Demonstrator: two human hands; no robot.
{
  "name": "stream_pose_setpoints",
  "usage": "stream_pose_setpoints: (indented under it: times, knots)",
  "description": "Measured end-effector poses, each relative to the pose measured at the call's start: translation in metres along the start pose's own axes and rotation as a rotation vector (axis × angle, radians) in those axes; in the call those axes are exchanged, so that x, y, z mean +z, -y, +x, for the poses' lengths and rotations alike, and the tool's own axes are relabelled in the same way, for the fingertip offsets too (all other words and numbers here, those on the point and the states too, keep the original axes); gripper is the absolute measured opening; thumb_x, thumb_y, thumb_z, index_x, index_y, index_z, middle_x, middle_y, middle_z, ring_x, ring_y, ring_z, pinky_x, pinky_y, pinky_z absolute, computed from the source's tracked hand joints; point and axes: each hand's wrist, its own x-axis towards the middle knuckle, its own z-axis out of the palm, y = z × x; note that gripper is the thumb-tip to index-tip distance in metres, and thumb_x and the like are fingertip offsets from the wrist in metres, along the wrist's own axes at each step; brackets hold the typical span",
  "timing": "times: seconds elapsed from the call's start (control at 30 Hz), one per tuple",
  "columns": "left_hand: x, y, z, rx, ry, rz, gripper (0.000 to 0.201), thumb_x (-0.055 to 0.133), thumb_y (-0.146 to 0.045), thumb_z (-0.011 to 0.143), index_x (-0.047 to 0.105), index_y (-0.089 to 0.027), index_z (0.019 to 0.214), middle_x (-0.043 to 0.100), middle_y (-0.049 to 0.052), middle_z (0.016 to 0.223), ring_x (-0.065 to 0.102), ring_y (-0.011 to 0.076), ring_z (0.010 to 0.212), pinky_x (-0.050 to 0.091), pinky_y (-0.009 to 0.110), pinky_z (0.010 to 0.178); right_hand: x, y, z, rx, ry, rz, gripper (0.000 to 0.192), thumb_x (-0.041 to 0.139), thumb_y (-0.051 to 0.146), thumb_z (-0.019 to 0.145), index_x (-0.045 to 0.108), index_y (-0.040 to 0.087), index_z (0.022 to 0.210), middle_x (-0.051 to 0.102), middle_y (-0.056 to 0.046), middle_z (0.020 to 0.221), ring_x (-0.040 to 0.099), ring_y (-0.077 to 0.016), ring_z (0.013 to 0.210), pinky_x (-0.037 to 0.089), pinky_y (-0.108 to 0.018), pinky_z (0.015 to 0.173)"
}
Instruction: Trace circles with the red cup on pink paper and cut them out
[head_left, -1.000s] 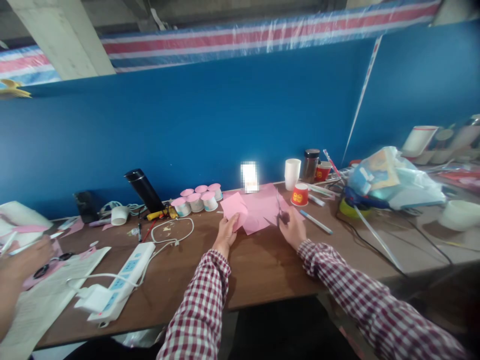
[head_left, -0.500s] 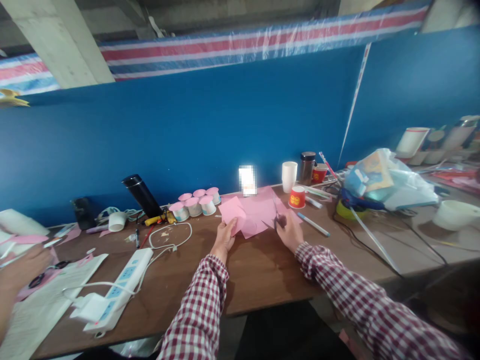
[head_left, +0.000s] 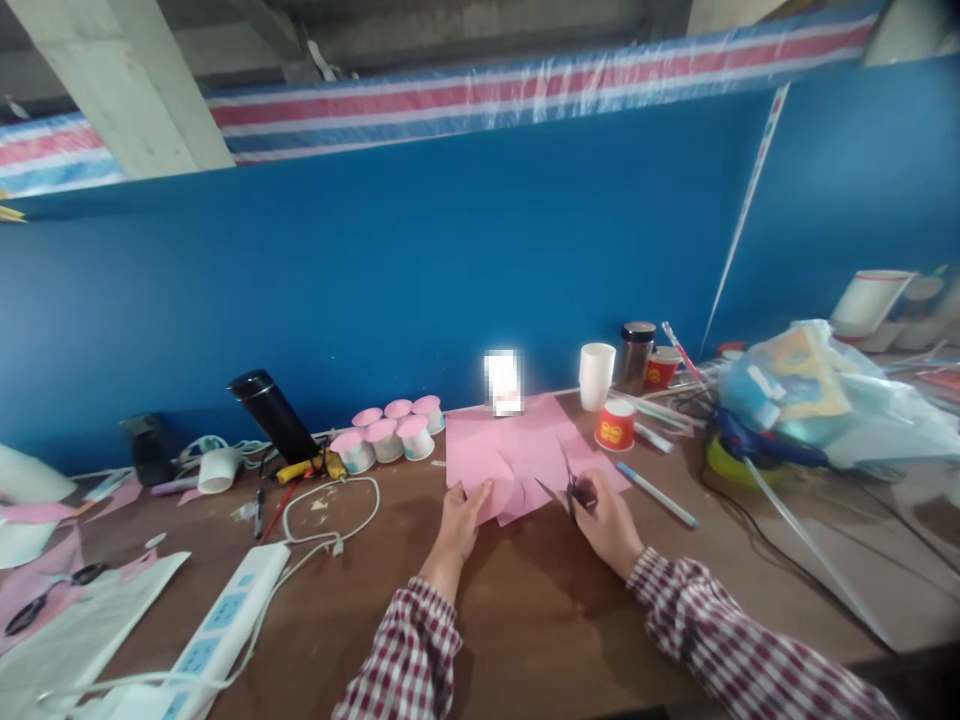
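Observation:
My left hand (head_left: 460, 519) pinches the near edge of a pink paper sheet (head_left: 478, 462) that lies over more pink sheets (head_left: 540, 440) on the brown table (head_left: 525, 620). My right hand (head_left: 609, 520) grips a pair of scissors (head_left: 571, 487), whose blades are spread apart and point toward the pink paper's edge. Both sleeves are red-and-white check.
Several pink-topped small cups (head_left: 390, 435) stand behind the paper, with a black flask (head_left: 274, 415) to their left. A white power strip (head_left: 217, 640) and cable lie at front left. A red cup (head_left: 613, 425), white cup (head_left: 596, 375), pen (head_left: 656, 492) and plastic bag (head_left: 810, 395) crowd the right.
The view has shifted closer and lower. My left hand has lowered the pink sheet flat onto the pile. The other person's hand at far left has left the picture.

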Motion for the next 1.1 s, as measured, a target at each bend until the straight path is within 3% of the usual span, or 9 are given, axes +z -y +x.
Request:
stream_pose_setpoints:
  times: [0.2,0.4,0.67,0.9,1.1]
  knots:
    - [-0.001,0.004,0.0,-0.019,-0.025,0.023,0.036,0.073,-0.033,0.065,0.066,-0.009,0.091,0.07,0.012,0.087,0.065,0.0198,0.076,0.05,0.03,0.071,0.005,0.011,0.015,0.068,0.077,0.205,0.027,0.064,0.039,0.074,0.043,0.022,0.068,0.05,0.004,0.061,0.048,-0.0125,0.054,0.039,-0.023,0.049]
    - [-0.001,0.006,-0.001,-0.061,-0.059,0.017,0.038,0.073,-0.033,0.065,0.066,-0.008,0.092,0.07,0.013,0.088,0.064,0.021,0.077,0.05,0.031,0.072,0.021,0.026,0.049,0.075,0.114,0.444,0.031,0.064,0.044,0.075,0.044,0.024,0.088,0.055,0.002,0.07,0.056,-0.0146,0.065,0.046,-0.025,0.056]
    - [0.001,-0.002,-0.005,-0.049,-0.011,0.161,0.034,0.069,-0.035,0.07,0.067,-0.01,0.093,0.069,0.011,0.085,0.061,0.0186,0.076,0.047,0.027,0.068,0.029,0.008,0.043,0.21,0.205,0.619,0.03,0.066,0.034,0.075,0.051,0.022,0.098,0.056,0.002,0.07,0.053,-0.013,0.061,0.045,-0.025,0.056]
    - [0.028,-0.009,0.005,-0.121,-0.024,0.113,0.028,0.068,-0.035,0.071,0.067,-0.01,0.084,0.067,0.007,0.074,0.057,0.0142,0.065,0.045,0.025,0.062,0.024,0.005,0.05,0.262,0.248,0.642,0.034,0.071,0.029,0.07,0.054,0.022,0.099,0.056,0.001,0.072,0.053,-0.0141,0.065,0.046,-0.025,0.058]
    - [0.049,-0.001,0.012,-0.185,-0.069,0.051,0.033,0.073,-0.036,0.064,0.065,-0.012,0.084,0.066,0.006,0.071,0.057,0.0148,0.06,0.045,0.025,0.056,0.02,0.002,0.055,0.357,0.214,0.668,0.045,0.074,0.035,0.066,0.054,0.024,0.104,0.056,0.001,0.075,0.054,-0.0141,0.063,0.048,-0.026,0.057]
